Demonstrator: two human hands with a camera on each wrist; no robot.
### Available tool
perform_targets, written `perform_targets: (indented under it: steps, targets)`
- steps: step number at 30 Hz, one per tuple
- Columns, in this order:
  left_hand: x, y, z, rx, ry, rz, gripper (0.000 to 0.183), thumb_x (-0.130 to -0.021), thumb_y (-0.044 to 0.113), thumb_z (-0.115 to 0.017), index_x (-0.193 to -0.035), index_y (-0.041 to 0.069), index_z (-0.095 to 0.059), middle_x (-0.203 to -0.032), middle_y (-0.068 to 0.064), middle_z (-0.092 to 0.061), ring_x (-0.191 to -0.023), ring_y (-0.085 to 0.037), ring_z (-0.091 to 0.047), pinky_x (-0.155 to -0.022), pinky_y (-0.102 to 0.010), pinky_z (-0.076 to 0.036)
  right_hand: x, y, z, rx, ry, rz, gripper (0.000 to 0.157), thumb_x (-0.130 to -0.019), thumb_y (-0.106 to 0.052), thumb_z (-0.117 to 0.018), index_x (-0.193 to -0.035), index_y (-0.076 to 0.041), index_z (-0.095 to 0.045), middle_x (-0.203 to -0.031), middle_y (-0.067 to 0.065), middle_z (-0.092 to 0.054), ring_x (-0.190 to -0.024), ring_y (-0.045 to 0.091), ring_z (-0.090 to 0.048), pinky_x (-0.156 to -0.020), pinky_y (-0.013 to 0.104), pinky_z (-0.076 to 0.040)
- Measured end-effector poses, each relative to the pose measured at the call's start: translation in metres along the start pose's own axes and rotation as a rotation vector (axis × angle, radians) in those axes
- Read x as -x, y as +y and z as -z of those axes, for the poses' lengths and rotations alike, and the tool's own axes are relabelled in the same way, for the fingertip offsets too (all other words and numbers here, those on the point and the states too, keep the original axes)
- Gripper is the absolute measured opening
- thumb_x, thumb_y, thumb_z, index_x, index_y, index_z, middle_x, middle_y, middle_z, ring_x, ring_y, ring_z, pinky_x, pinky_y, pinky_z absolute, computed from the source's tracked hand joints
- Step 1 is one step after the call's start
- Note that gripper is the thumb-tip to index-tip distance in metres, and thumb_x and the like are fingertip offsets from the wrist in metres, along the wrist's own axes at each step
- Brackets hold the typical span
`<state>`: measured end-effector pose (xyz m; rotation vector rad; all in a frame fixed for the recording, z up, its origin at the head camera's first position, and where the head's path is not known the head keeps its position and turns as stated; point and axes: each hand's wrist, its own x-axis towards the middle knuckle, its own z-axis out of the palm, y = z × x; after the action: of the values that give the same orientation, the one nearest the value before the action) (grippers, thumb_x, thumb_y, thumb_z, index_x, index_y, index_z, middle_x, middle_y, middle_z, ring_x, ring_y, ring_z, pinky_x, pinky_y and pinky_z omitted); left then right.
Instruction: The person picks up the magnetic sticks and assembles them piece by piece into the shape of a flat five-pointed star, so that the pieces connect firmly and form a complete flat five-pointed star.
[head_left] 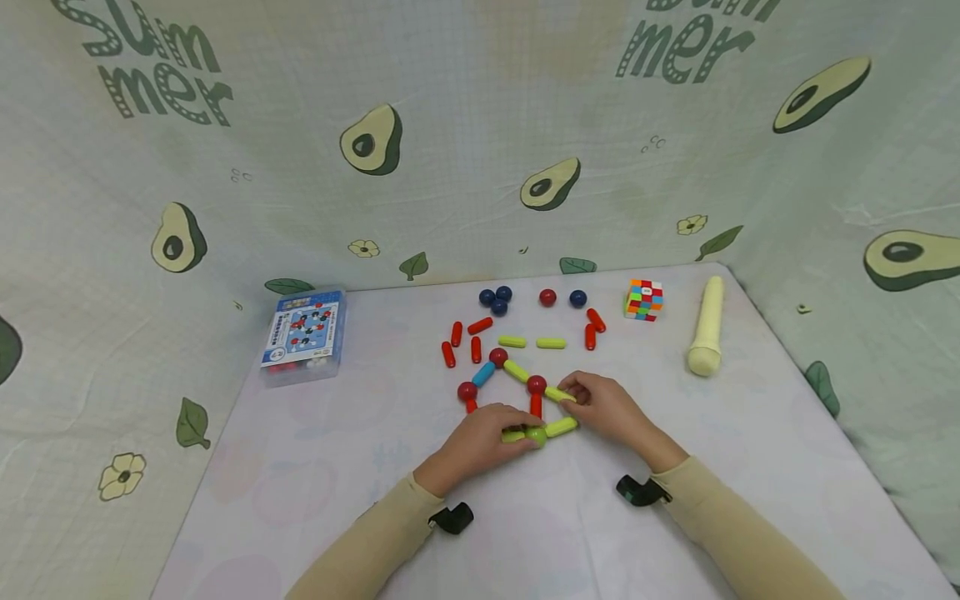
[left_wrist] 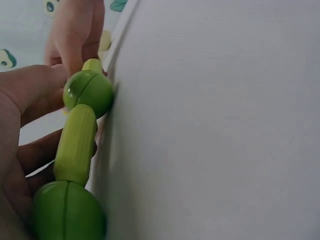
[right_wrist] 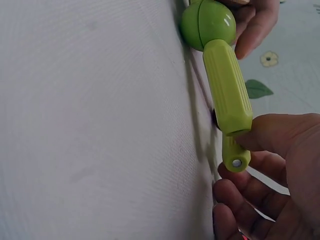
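Observation:
In the head view, a magnetic ball-and-rod frame lies on the table, with a red ball [head_left: 498, 357] at its far corner and a blue rod [head_left: 483, 374] on its left side. My left hand [head_left: 483, 442] pinches a green ball [left_wrist: 89, 93] on its near side. A yellow-green rod [left_wrist: 76, 145] joins that ball to a second green ball [left_wrist: 69, 212]. From the pinched ball another yellow-green rod [right_wrist: 227, 87] reaches rightward. My right hand [head_left: 609, 408] holds a yellow-green rod [head_left: 559, 394] that extends from a red ball [head_left: 536, 385]; its silver end shows in the right wrist view.
Loose red rods [head_left: 480, 326], dark blue balls [head_left: 498, 307], a red ball [head_left: 548, 297] and yellow-green rods [head_left: 551, 343] lie beyond the frame. A boxed set [head_left: 306, 337] sits at left. A puzzle cube [head_left: 643, 300] and a pale yellow stick [head_left: 707, 325] are at right.

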<state>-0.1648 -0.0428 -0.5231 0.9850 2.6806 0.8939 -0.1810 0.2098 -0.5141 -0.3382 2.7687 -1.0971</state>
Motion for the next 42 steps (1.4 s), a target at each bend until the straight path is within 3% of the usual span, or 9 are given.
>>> perform_targets:
  steps: [4, 8, 12, 15, 22, 27, 32, 37, 42]
  targets:
    - [-0.009, 0.002, 0.009, -0.005, 0.034, 0.070, 0.033, -0.095, 0.037, -0.073, -0.125, 0.023, -0.073, -0.105, 0.014, -0.068, -0.092, -0.005, -0.060, -0.081, -0.020, -0.052, 0.000, 0.000, 0.000, -0.002, 0.002, 0.018, 0.020, -0.093, -0.019, -0.075, -0.112, -0.013, -0.070, -0.092, -0.004, -0.064, -0.084, 0.014, -0.058, -0.076, 0.033, -0.051]
    - [-0.024, 0.003, 0.016, -0.087, 0.061, 0.121, 0.036, -0.097, 0.035, -0.071, -0.130, 0.020, -0.069, -0.118, 0.007, -0.065, -0.093, -0.008, -0.060, -0.078, -0.018, -0.051, 0.000, 0.001, 0.000, 0.000, 0.000, 0.024, 0.021, -0.093, -0.018, -0.074, -0.113, -0.012, -0.070, -0.092, -0.004, -0.064, -0.083, 0.014, -0.057, -0.075, 0.032, -0.051]
    - [-0.043, -0.002, 0.020, -0.123, 0.022, 0.120, 0.044, -0.097, 0.034, -0.071, -0.137, 0.018, -0.064, -0.137, 0.002, -0.058, -0.097, -0.010, -0.060, -0.081, -0.018, -0.051, 0.000, 0.002, -0.001, 0.002, 0.000, 0.026, 0.021, -0.093, -0.018, -0.074, -0.113, -0.012, -0.070, -0.092, -0.004, -0.064, -0.083, 0.014, -0.057, -0.076, 0.032, -0.051]
    - [-0.055, -0.006, 0.021, -0.124, -0.029, 0.119, 0.046, -0.098, 0.034, -0.070, -0.140, 0.019, -0.062, -0.142, 0.002, -0.057, -0.102, -0.009, -0.059, -0.087, -0.020, -0.051, 0.000, 0.004, -0.002, -0.005, 0.010, 0.030, 0.021, -0.093, -0.017, -0.075, -0.112, -0.012, -0.071, -0.092, -0.003, -0.065, -0.083, 0.014, -0.058, -0.075, 0.030, -0.051]
    - [-0.070, -0.010, 0.021, -0.039, -0.068, 0.133, 0.034, -0.099, 0.030, -0.069, -0.132, 0.021, -0.069, -0.110, 0.009, -0.066, -0.089, -0.010, -0.055, -0.078, -0.021, -0.048, 0.000, 0.004, 0.000, -0.016, 0.006, 0.047, 0.020, -0.094, -0.019, -0.074, -0.113, -0.013, -0.070, -0.091, -0.004, -0.064, -0.081, 0.013, -0.057, -0.072, 0.029, -0.050]
    - [-0.072, -0.012, 0.019, 0.023, -0.039, 0.144, 0.029, -0.097, 0.027, -0.072, -0.126, 0.023, -0.073, -0.106, 0.012, -0.067, -0.087, -0.008, -0.055, -0.077, -0.019, -0.048, -0.004, 0.006, 0.005, 0.002, 0.018, 0.017, 0.024, -0.097, -0.024, -0.071, -0.118, -0.014, -0.068, -0.096, -0.003, -0.064, -0.084, 0.015, -0.058, -0.073, 0.031, -0.051]
    - [-0.071, -0.014, 0.018, 0.036, -0.033, 0.142, 0.030, -0.097, 0.027, -0.072, -0.126, 0.023, -0.073, -0.107, 0.012, -0.068, -0.088, -0.009, -0.056, -0.078, -0.020, -0.049, -0.023, 0.011, 0.019, 0.046, 0.097, -0.018, 0.031, -0.098, -0.024, -0.069, -0.126, -0.011, -0.065, -0.107, 0.004, -0.065, -0.090, 0.020, -0.058, -0.076, 0.034, -0.051]
    - [-0.071, -0.015, 0.017, 0.056, -0.019, 0.163, 0.029, -0.096, 0.026, -0.073, -0.126, 0.024, -0.073, -0.110, 0.012, -0.068, -0.089, -0.008, -0.056, -0.080, -0.020, -0.049, -0.057, 0.018, 0.041, 0.102, 0.189, -0.029, 0.036, -0.099, -0.020, -0.067, -0.133, -0.007, -0.061, -0.113, 0.012, -0.062, -0.096, 0.028, -0.056, -0.083, 0.043, -0.051]
    - [-0.070, -0.015, 0.016, 0.074, -0.016, 0.173, 0.030, -0.096, 0.026, -0.073, -0.126, 0.025, -0.073, -0.111, 0.012, -0.068, -0.091, -0.008, -0.056, -0.080, -0.019, -0.050, -0.092, 0.031, 0.058, 0.169, 0.218, -0.062, 0.046, -0.100, -0.019, -0.065, -0.143, -0.006, -0.054, -0.134, 0.020, -0.056, -0.119, 0.037, -0.051, -0.099, 0.055, -0.048]
